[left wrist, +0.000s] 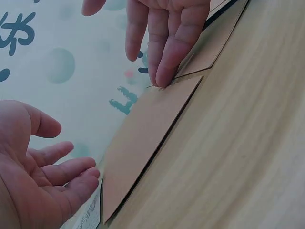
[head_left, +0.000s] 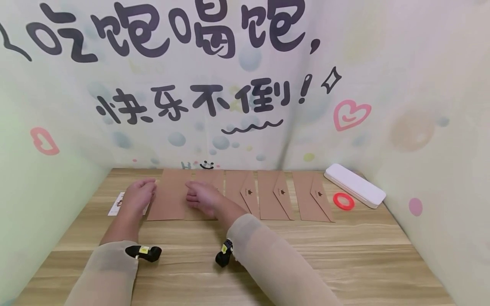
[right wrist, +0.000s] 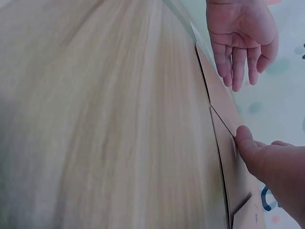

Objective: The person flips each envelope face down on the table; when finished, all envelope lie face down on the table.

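Observation:
A plain brown envelope lies at the left end of a row on the wood-grain table. My left hand is beside its left edge, palm turned inward, fingers loosely extended and holding nothing. Partly beneath that hand lies a white card with dark red print. At the envelope's right edge is my right hand, its thumb and a fingertip close together right at the edge in the wrist views. A second brown envelope is partly covered by this hand.
Several brown envelopes with pointed flaps and small crown prints, such as this one, continue the row rightward. Farther right are a red ring-shaped roll and a white oblong case. A printed wall cloth rises behind the table.

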The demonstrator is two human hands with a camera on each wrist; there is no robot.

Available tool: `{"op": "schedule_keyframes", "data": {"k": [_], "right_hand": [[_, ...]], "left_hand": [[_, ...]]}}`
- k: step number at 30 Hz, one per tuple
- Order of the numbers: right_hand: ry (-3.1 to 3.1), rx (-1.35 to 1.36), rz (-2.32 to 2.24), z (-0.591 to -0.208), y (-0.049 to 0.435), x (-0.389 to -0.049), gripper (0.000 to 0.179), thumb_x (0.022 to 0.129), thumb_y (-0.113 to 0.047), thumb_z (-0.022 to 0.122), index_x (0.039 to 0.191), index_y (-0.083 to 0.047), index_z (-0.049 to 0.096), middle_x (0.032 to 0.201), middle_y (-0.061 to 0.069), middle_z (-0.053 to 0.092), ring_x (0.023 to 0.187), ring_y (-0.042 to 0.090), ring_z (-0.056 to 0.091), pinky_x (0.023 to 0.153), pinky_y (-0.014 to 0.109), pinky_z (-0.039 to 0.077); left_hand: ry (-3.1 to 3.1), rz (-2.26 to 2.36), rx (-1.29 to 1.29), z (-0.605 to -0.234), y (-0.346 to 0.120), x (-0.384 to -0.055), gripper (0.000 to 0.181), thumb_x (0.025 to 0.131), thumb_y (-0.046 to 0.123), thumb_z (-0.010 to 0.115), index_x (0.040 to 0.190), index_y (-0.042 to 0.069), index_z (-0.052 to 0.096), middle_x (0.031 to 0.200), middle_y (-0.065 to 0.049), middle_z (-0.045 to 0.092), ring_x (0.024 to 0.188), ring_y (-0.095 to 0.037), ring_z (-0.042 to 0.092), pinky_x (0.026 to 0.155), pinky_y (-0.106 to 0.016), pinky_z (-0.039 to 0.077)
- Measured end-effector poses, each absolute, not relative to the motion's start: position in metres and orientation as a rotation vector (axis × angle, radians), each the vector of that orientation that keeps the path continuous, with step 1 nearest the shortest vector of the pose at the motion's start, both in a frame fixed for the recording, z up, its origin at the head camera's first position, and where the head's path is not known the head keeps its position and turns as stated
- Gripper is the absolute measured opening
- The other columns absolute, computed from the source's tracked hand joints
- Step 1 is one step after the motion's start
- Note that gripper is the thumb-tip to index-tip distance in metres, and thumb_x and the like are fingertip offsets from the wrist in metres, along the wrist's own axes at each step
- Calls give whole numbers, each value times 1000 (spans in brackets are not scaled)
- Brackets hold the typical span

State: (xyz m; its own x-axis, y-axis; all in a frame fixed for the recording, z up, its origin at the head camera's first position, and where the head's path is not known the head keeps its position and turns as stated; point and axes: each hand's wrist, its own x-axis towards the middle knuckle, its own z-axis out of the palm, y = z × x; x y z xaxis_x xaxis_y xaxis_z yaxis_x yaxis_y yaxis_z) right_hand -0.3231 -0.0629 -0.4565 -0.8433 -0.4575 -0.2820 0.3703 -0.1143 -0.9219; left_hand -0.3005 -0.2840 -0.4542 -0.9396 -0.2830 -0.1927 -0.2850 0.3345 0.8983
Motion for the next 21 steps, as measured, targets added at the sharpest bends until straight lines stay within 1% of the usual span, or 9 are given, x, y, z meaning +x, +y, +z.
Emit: {"op": "schedule_keyframes", "data": {"k": [3, 5, 8, 10, 11, 13, 17, 18, 21], "right_hand": [[1606, -131, -2048, -457, -54, -323, 68, 112, -31, 54, 164, 5, 32, 166, 35, 38, 155, 44, 44, 127, 54, 40], [1610, -156, -2079, -456, -45, -322, 67, 113, -31, 52, 164, 7, 31, 166, 34, 38, 156, 44, 43, 128, 54, 38], [1640, -188, -2106, -453, -27, -318, 64, 114, -30, 49, 163, 7, 32, 166, 32, 40, 156, 44, 43, 128, 56, 38], [1661, -213, -2108, -451, -12, -316, 63, 115, -30, 46, 162, 7, 31, 166, 32, 40, 156, 45, 42, 128, 56, 39], [1673, -228, -2107, -450, -5, -315, 61, 115, -30, 45, 162, 7, 32, 166, 32, 40, 155, 46, 42, 128, 56, 39], [1688, -241, -2109, -449, 8, -313, 61, 115, -30, 44, 161, 7, 32, 165, 33, 40, 155, 46, 42, 128, 56, 39], [1692, -224, -2142, -449, 29, -312, 62, 115, -30, 45, 162, 7, 29, 165, 33, 41, 155, 46, 42, 129, 56, 36], [1695, -219, -2152, -450, 34, -312, 63, 115, -30, 45, 162, 7, 28, 165, 33, 41, 155, 46, 42, 130, 57, 36], [1702, -209, -2184, -451, 44, -313, 64, 115, -31, 45, 163, 7, 26, 165, 34, 41, 155, 47, 42, 130, 56, 36]], "left_hand": [[2482, 1846, -526, -453, -282, -301, 56, 112, 36, 44, 162, 10, 46, 160, -13, 53, 131, -17, 58, 104, -25, 54], [2351, 2010, -515, -451, -279, -302, 54, 113, 33, 46, 163, 12, 45, 157, -7, 58, 132, -12, 58, 108, -23, 53], [2044, 2288, -534, -447, -270, -304, 47, 113, 26, 48, 160, 19, 47, 139, 7, 69, 126, -5, 59, 106, -19, 54], [1881, 2402, -552, -444, -261, -304, 44, 114, 22, 48, 158, 22, 48, 123, 18, 70, 119, -1, 59, 101, -17, 55], [1838, 2429, -554, -444, -256, -305, 43, 114, 21, 48, 157, 23, 48, 116, 20, 69, 116, -1, 59, 98, -16, 55], [1795, 2447, -545, -442, -243, -305, 43, 114, 20, 47, 157, 22, 47, 113, 20, 68, 115, -1, 59, 98, -16, 56], [1852, 2431, -517, -440, -217, -306, 43, 113, 19, 48, 156, 17, 48, 118, 17, 65, 117, -3, 58, 105, -20, 54], [1869, 2426, -518, -439, -211, -307, 43, 113, 20, 48, 155, 17, 49, 121, 15, 65, 118, -4, 58, 109, -22, 53], [1915, 2404, -501, -439, -196, -307, 42, 113, 20, 47, 155, 15, 50, 139, 5, 64, 124, -7, 57, 119, -29, 48]]}}
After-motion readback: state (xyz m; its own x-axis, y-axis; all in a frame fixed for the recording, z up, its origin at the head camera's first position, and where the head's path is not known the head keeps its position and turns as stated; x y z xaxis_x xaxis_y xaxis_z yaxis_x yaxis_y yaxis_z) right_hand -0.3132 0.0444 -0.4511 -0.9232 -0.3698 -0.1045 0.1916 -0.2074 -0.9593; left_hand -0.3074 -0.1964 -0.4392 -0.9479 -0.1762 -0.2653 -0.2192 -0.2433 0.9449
